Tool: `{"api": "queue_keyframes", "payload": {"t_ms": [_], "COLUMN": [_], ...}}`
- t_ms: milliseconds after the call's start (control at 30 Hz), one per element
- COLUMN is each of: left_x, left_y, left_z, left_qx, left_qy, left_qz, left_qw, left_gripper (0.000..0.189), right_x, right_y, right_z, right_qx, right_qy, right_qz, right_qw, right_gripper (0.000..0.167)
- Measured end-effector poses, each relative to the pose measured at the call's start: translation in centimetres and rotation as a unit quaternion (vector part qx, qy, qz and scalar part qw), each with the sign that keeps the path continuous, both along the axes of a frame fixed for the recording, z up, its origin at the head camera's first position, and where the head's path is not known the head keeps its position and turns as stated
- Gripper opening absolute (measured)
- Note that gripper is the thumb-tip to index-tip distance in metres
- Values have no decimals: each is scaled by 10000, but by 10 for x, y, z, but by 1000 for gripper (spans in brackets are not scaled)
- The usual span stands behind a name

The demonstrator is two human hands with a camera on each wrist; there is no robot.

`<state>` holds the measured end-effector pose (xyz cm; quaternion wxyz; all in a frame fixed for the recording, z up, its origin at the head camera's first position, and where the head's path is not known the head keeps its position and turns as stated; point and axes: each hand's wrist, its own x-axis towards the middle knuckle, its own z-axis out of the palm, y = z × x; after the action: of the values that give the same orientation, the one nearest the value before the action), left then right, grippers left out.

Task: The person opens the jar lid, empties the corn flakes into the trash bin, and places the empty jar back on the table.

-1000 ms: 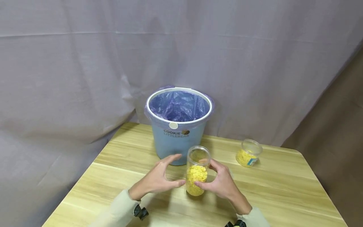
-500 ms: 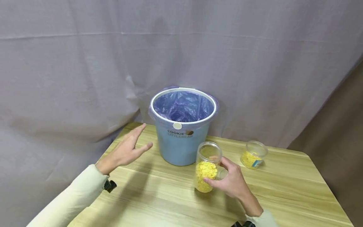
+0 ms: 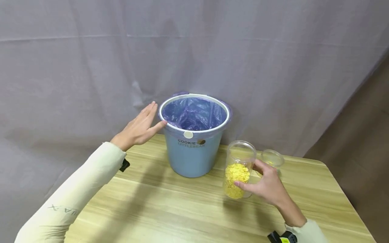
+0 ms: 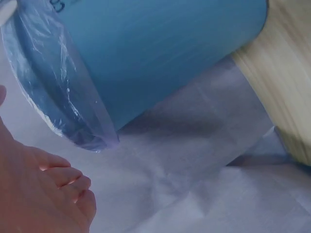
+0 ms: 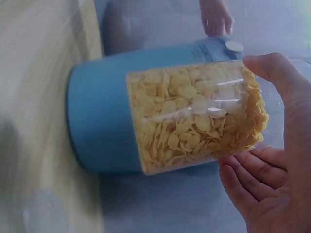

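Moved: the left hand (image 3: 138, 128) rose to the bin (image 3: 191, 157); the jar (image 3: 240, 168) went right.
Left hand: thumb wide, fingers straight, by the bin's left side; contact unclear.
Bin: far; liner (image 3: 194, 116) folded over, likely against slipping.
Jar: near upright, seemingly keeping flakes (image 5: 194, 116) in.
Right hand (image 3: 268, 187): gripped the jar.
Tub (image 3: 273, 158): far right.
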<state>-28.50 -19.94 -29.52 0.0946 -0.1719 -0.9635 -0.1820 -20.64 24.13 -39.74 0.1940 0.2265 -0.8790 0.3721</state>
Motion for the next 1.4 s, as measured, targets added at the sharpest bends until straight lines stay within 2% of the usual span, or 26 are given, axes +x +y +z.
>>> {"api": "queue_keyframes", "payload": {"t_ms": [100,233,367,567,767,900,1133,1400], "left_x": [-8,-14,-16,-19,-19,-18,-18,-19], "left_y": [2,5,3,3,10,13,13,13], "left_z": [5,6,3,4,7,10,8,8], "left_qx": [-208,-567,-825,-1109,-1199,-1171,-1182,-1237], "left_qy": [-71,-170,-238,-89,-116,-137,-193,-211], "left_qz": [-35,-114,-74,-90,-148,-142,-168,-142], "left_qw": [9998,9982,9963,9938,9926,9929,9927,9920], "left_gripper": [98,99,99,98,96,96,96,96], "right_x": [-2,-7,-13,-22,-33,-46,-69,-85], "right_y": [8,16,21,25,32,35,31,22], "right_z": [19,46,77,124,162,177,191,211], "right_qx": [228,527,796,1214,1844,2263,2760,3282], "right_qy": [-177,-232,-77,311,475,849,1364,1383], "right_qz": [-76,-123,-162,-250,-434,-297,-292,-395], "right_qw": [9996,9983,9967,9918,9807,9699,9510,9336], "right_gripper": [62,58,58,61,68,67,63,67]}}
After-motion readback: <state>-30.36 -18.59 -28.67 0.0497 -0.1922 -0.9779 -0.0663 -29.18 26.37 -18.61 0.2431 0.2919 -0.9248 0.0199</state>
